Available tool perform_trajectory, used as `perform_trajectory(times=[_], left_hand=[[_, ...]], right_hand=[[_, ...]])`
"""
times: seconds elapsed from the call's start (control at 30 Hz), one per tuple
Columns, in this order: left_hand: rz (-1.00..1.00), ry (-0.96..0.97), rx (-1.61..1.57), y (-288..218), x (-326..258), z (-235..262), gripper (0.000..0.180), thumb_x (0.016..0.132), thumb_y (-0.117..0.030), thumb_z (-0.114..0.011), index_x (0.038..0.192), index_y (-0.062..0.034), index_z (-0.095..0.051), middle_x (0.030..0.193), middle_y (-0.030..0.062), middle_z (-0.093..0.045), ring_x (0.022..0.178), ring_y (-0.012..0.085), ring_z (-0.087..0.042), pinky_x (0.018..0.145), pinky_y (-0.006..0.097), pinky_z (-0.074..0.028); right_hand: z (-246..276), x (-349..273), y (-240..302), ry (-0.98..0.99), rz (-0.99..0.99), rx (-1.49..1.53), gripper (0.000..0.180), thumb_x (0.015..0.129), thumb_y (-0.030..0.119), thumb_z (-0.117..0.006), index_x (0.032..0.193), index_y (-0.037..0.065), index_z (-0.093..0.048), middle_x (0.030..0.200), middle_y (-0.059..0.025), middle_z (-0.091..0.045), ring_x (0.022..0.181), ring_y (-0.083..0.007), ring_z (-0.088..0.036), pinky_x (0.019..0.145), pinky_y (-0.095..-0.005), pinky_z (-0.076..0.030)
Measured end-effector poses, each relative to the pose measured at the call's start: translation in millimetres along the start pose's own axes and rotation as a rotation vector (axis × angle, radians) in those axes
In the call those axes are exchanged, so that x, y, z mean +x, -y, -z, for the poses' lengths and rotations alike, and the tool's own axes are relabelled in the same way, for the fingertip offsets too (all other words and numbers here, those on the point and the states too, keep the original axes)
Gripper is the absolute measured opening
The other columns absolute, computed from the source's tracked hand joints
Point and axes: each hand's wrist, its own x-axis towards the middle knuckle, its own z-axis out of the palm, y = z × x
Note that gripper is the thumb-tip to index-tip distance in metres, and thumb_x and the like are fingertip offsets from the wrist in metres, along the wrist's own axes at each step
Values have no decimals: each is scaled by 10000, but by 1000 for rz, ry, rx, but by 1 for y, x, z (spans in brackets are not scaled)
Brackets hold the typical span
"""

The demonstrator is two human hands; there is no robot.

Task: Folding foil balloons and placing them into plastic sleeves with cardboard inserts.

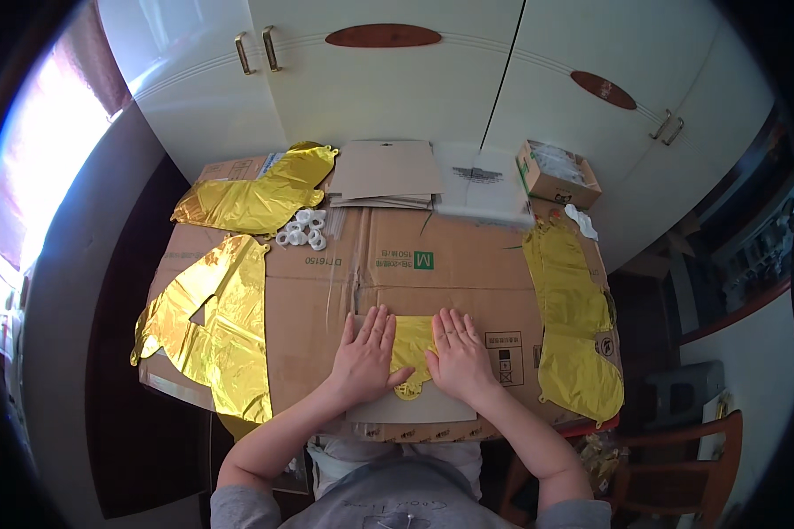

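The gold foil [415, 339] lies on a grey card [428, 411] by the middle of the worktop's [468, 295] front edge. Your left hand [362, 361] and right hand [461, 357] lie flat over its sides, fingers straight with slight gaps, thumbs angled inward. Larger foils lie along the left edge [243, 322], the right edge [573, 326] and at the back-left corner [269, 201], near white rolls [300, 236]. Boards [386, 167] stack at the back edge; a box [566, 183] sits at the back-right corner.
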Motion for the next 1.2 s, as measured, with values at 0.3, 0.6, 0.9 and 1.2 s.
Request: perform_trajectory(times=[0.3,0.6,0.9,1.2], left_hand=[[52,8,29,11,-15,5,937,896,-629,-453,1451,108,-290,1542,246,-284,1465,340,-230,1152,621,-95],[-53,-31,35,21,31,31,638,924,-334,-539,1450,-15,-372,1506,119,-408,1452,294,-282,1155,599,-161],[-613,102,-57,29,90,0,554,992,-356,-438,1507,-175,-341,1560,10,-338,1468,286,-235,1196,528,-128],[-647,67,5,30,87,-1,557,997,-460,-362,1513,-253,-334,1574,-30,-310,1478,267,-208,1194,553,-90]], right_hand=[[2,-4,1,2,-58,-40,653,925,352,-515,1379,-109,-427,1421,-296,-445,1371,-397,-390,1175,-483,-228],[7,-3,1,-12,-68,-98,635,922,381,-529,1375,-59,-463,1395,-298,-469,1354,-410,-406,1170,-502,-222],[3,-5,5,-32,-93,-107,636,907,381,-557,1317,-102,-498,1377,-292,-486,1345,-406,-414,1162,-508,-236],[58,-46,38,4,185,95,636,853,478,-637,1252,-14,-577,1380,-161,-515,1294,-333,-469,1130,-518,-293]])
